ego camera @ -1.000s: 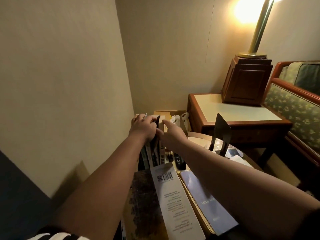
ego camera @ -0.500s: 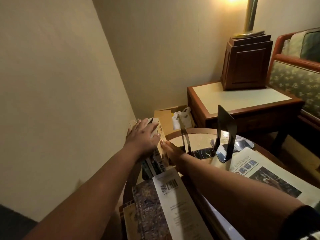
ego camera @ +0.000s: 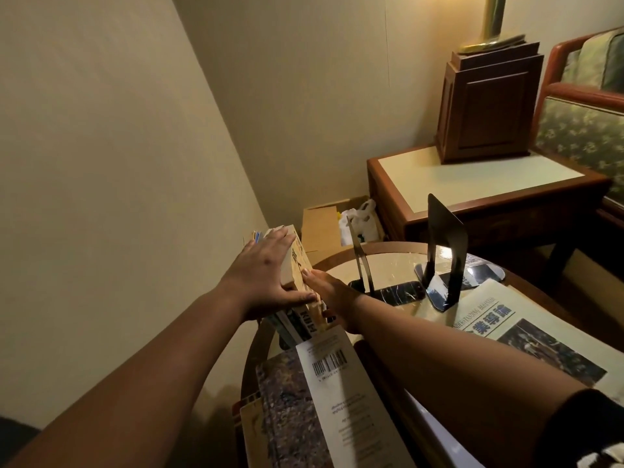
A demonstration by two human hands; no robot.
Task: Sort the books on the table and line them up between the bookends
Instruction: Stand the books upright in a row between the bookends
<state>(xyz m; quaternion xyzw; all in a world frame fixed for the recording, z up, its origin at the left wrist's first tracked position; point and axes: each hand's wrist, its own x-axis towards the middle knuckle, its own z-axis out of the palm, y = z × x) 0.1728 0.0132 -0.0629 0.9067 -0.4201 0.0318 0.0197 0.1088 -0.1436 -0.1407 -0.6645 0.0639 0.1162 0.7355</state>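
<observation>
**Step: squaring the books**

Left hand flat, fingers spread, atop the books at the left edge of the table. Right hand flat against their side. Bookends stand empty, further right. Next, likely: slide books between them.

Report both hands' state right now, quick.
Left hand: open, fingers straight, resting flat on top of the standing books.
Right hand: open, pressed against the side of the tan book; fingers partly hidden.
</observation>
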